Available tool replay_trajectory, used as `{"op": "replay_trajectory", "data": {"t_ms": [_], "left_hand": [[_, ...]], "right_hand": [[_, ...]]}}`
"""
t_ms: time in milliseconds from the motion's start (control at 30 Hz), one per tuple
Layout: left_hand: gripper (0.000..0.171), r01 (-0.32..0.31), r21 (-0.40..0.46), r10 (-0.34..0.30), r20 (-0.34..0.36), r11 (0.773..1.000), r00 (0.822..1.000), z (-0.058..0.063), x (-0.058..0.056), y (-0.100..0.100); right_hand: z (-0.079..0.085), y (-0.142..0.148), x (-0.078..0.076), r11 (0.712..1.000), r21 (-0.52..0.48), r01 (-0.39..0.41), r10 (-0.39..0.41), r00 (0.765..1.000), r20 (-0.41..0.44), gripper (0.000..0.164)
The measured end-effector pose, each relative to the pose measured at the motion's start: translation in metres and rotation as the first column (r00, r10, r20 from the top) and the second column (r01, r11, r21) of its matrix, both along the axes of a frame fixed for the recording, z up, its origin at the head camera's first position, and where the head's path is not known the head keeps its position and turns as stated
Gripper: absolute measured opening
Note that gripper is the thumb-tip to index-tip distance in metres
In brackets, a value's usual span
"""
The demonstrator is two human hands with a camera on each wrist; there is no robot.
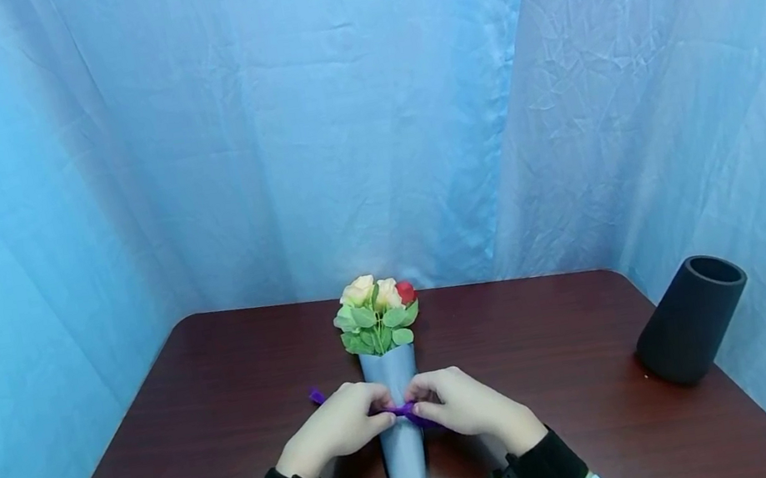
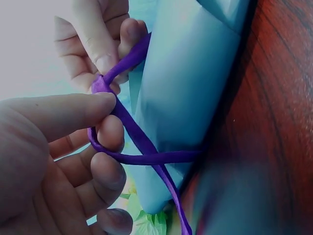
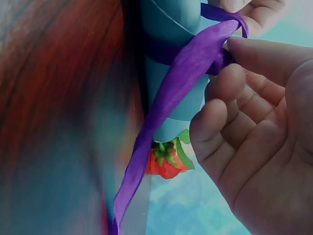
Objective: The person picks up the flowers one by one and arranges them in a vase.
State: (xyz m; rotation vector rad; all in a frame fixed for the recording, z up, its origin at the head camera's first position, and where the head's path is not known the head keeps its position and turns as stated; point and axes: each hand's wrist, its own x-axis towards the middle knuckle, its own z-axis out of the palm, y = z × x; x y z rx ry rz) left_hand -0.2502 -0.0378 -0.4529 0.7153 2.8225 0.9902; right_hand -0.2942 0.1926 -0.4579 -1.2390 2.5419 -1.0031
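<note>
A bouquet with pale yellow roses (image 1: 387, 296) and a red rose (image 1: 406, 292) lies on the table, wrapped in blue-grey paper (image 1: 406, 468). Around the middle of the wrap passes a purple ribbon (image 3: 183, 76). My left hand (image 1: 343, 421) pinches the ribbon between thumb and index finger, just above the paper. Close beside it, my right hand (image 1: 470, 404) pinches another part of the ribbon with thumb and fingertip. In the left wrist view the ribbon (image 2: 133, 128) crosses over itself and forms a loop. Its loose ends hang down to both sides.
A black cylindrical vase (image 1: 694, 322) stands tilted in the head view, near the right edge of the dark brown table (image 1: 230, 417). Light blue curtains (image 1: 346, 110) hang behind the table and along both sides.
</note>
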Motion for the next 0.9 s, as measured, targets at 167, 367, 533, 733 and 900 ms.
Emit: {"op": "replay_trajectory", "data": {"t_ms": [167,367,533,733,900], "left_hand": [[0.013,-0.011,-0.002,0.011,-0.003,1.000,1.000,0.002,-0.001,-0.003],[0.014,-0.027,0.005,0.027,-0.005,1.000,1.000,0.003,-0.002,-0.008],[0.015,-0.043,0.018,0.043,-0.008,0.999,0.999,0.006,-0.003,-0.012],[0.015,-0.064,0.032,0.064,-0.017,0.997,0.998,0.011,-0.002,-0.018],[0.014,-0.093,0.049,0.094,-0.013,0.994,0.995,0.014,-0.002,-0.024]], "right_hand": [[0.001,0.003,-0.002,1.000,0.006,0.015,-0.015,1.000,0.011,0.014],[0.003,0.009,-0.003,0.999,0.004,0.051,-0.051,0.998,0.027,0.017],[0.006,0.013,-0.005,0.997,-0.020,0.072,-0.071,0.996,0.049,0.018],[0.008,0.017,-0.007,0.992,-0.033,0.125,-0.124,0.992,0.024,0.012],[0.011,0.021,-0.007,0.987,-0.038,0.156,-0.156,0.988,0.004,0.010]]}}
